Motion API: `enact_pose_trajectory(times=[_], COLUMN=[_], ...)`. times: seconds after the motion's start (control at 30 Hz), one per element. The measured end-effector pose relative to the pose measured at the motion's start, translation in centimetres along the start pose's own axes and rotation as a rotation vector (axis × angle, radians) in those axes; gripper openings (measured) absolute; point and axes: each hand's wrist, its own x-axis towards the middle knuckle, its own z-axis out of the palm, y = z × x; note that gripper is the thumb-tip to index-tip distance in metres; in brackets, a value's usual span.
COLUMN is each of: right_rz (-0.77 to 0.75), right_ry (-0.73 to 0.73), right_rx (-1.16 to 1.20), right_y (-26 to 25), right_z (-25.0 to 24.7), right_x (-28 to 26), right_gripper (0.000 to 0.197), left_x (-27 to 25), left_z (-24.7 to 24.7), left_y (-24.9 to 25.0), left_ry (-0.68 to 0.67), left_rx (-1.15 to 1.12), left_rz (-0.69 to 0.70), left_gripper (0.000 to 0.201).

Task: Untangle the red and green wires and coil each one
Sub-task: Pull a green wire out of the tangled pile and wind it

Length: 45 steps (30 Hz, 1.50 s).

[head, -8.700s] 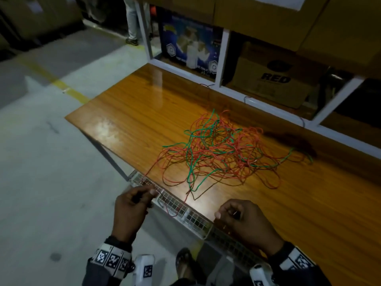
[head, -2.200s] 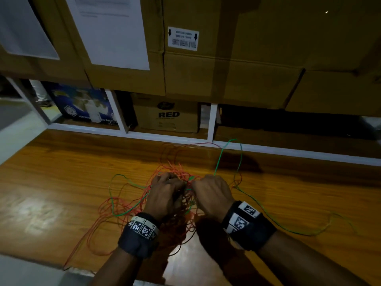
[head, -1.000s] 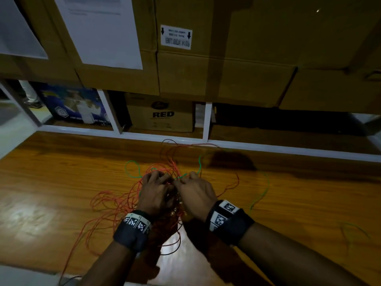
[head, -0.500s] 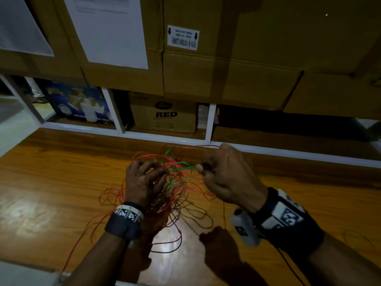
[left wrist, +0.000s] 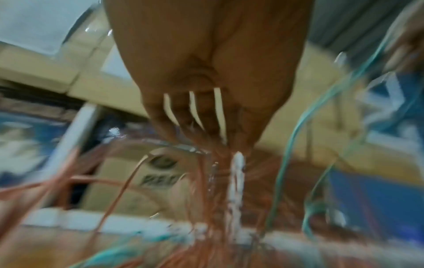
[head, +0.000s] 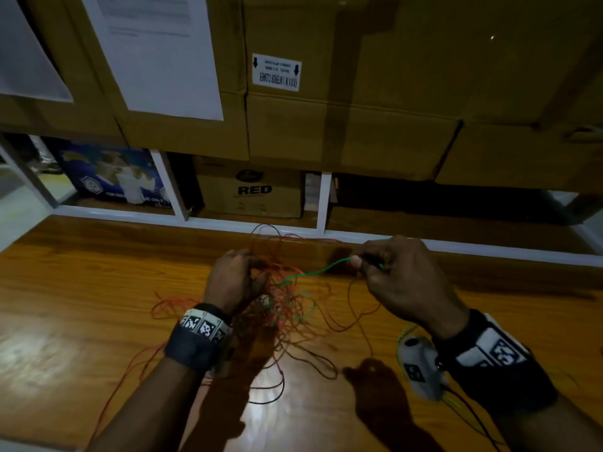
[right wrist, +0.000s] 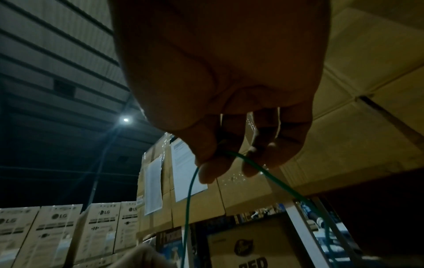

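Observation:
A tangle of thin red wire (head: 287,314) lies on the wooden table (head: 81,288), with loops trailing to the left and front. My left hand (head: 241,275) grips the top of the red bundle (left wrist: 206,163), fingers curled into it. A green wire (head: 313,273) runs taut from the tangle up to my right hand (head: 368,262), which pinches it between thumb and fingers. In the right wrist view the green wire (right wrist: 190,190) leaves the right hand (right wrist: 220,163) in two strands. More green wire (head: 404,331) lies below my right wrist.
A white shelf frame (head: 321,203) borders the table's far edge, with a "RED" carton (head: 253,190) and a blue box (head: 114,177) behind it. Large cardboard boxes (head: 342,93) with taped papers (head: 156,53) overhang above. The table's left end drops to the floor.
My right hand has moved right and away from the left hand, drawing the green wire out of the tangle. The left hand stays gripping the red bundle.

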Motion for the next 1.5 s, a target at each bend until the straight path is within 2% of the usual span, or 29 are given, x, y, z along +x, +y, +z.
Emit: enact_pose_trajectory(times=[0.07,0.17,0.2,0.3,0.37,0.5,0.7,0.77,0.83,0.87,0.93,0.97,1.0,1.07,1.17,1.23,1.37,1.43,1.5], right_rz=[0.017,0.025,0.022,0.008,0.032,0.068,0.072,0.092,0.116,0.152,0.233,0.211,0.175,0.086,0.062,0.086,0.164,0.170,0.159], right_ry=[-0.008,-0.035,-0.041,-0.020,0.000,0.086,0.081,0.126,0.116,0.041,-0.108,-0.124,-0.120,-0.153,-0.364,-0.442,-0.433,-0.386,-0.321], right_rx=[0.009,0.015,0.024,0.077,0.068,0.037,0.051,0.037,-0.034,-0.129,-0.444,-0.526,-0.518,-0.363,-0.276,-0.269,-0.216,-0.192,-0.174], right_y=[0.4,0.3,0.2,-0.1,-0.3,0.9,1.7,1.5,1.8,2.2,2.9,3.1,2.8,0.8,-0.9,-0.9,-0.1,0.1,-0.5], right_z=[0.9,1.5,1.5,0.8,-0.8,-5.8,-8.7,-9.0,-8.9,-8.5,-7.0,-6.1,-5.0,-2.1,4.3,8.5,12.9,13.2,12.2], right_x=[0.0,0.1,0.3,0.7,1.1,1.0,-2.1,-2.9,-3.1,-3.2,-3.6,-3.7,-3.8,-3.5,-2.1,-1.2,-0.2,0.1,0.3], right_gripper=[0.020,0.023,0.023,0.025,0.023,0.022,0.026,0.025,0.015,0.009,0.036,0.050,0.056,0.053,0.050,0.043,0.019,0.023,0.026], left_x=[-1.4,-3.5,-4.0,-4.5,-4.5,-3.9,-1.1,-0.7,-0.8,-1.2,-1.9,-2.3,-2.7,-3.2,-3.8,-4.3,-4.8,-5.2,-5.4], left_z=[-0.7,-0.3,0.3,2.3,3.3,3.9,1.5,1.0,0.9,1.0,1.5,1.9,2.4,3.3,4.1,4.5,4.7,4.6,4.8], left_y=[2.9,6.6,7.4,8.8,8.5,4.6,0.4,0.0,0.1,0.2,0.5,0.6,0.7,1.1,2.3,2.6,1.1,0.7,0.5], left_ry=[-0.029,-0.030,-0.024,-0.047,-0.027,0.059,0.077,0.093,0.100,0.097,0.081,0.064,0.041,0.010,0.018,0.025,0.068,0.086,0.095], left_rx=[-0.211,-0.632,-0.752,-0.960,-0.926,-0.793,-0.374,-0.341,-0.354,-0.351,-0.309,-0.269,-0.242,-0.247,-0.263,-0.261,-0.302,-0.306,-0.307], left_rz=[0.007,0.053,0.079,0.052,0.029,-0.008,0.130,0.168,0.188,0.191,0.204,0.217,0.225,0.235,0.272,0.273,0.239,0.267,0.263], left_gripper=[0.021,0.040,0.040,0.017,0.009,0.016,0.013,0.016,0.020,0.021,0.020,0.021,0.025,0.038,0.043,0.041,0.040,0.042,0.036])
